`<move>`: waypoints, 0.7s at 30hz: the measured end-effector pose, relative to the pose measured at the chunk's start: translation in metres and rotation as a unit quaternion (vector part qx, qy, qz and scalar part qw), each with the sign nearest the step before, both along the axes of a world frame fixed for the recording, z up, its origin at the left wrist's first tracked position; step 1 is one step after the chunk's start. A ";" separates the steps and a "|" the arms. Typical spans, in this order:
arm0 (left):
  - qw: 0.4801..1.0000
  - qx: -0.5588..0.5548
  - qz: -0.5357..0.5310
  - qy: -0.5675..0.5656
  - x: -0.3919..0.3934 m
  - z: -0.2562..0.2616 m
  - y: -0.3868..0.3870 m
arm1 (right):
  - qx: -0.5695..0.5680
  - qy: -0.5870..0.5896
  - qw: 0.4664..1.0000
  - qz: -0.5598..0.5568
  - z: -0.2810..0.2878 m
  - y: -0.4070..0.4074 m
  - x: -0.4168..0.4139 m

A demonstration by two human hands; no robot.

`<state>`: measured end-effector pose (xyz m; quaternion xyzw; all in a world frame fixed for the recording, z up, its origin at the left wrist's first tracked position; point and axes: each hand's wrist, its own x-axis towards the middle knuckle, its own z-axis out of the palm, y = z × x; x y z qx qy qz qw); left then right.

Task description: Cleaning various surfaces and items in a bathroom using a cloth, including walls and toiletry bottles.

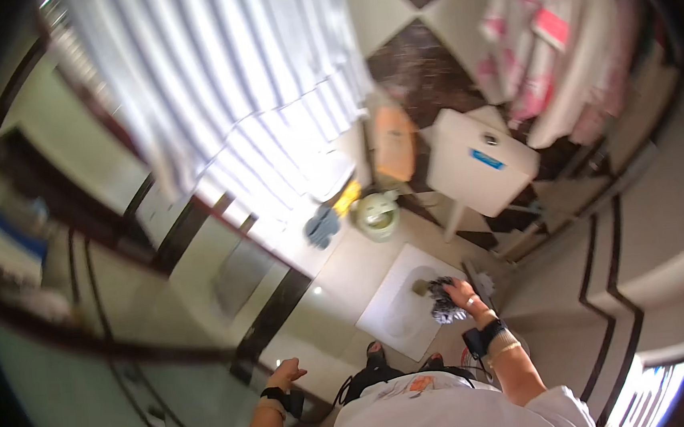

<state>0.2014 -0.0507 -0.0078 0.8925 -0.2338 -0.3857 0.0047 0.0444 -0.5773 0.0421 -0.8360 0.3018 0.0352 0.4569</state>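
Note:
My right hand [462, 295] grips a crumpled dark-and-white striped cloth [444, 311]. The cloth hangs over the right side of a white squat toilet pan [385, 306] set in the floor; its dark drain hole lies just left of the cloth. My left hand [287, 372] is out to the left above the floor tiles, with nothing seen in it and its fingers partly bent. Both wrists wear black straps with small dark devices.
Beyond the pan stand a white cistern [482, 160], a pale green bucket [377, 215], grey-and-yellow rubber gloves [322, 226] and an orange container [395, 143]. A striped curtain [234, 71] hangs at the upper left, pink-and-white clothes [538, 59] at the upper right.

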 end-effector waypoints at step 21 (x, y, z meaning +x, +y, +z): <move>0.610 -0.456 -0.161 0.628 -0.128 0.195 -0.549 | -0.315 -0.288 0.828 -0.364 0.238 -0.084 -0.210</move>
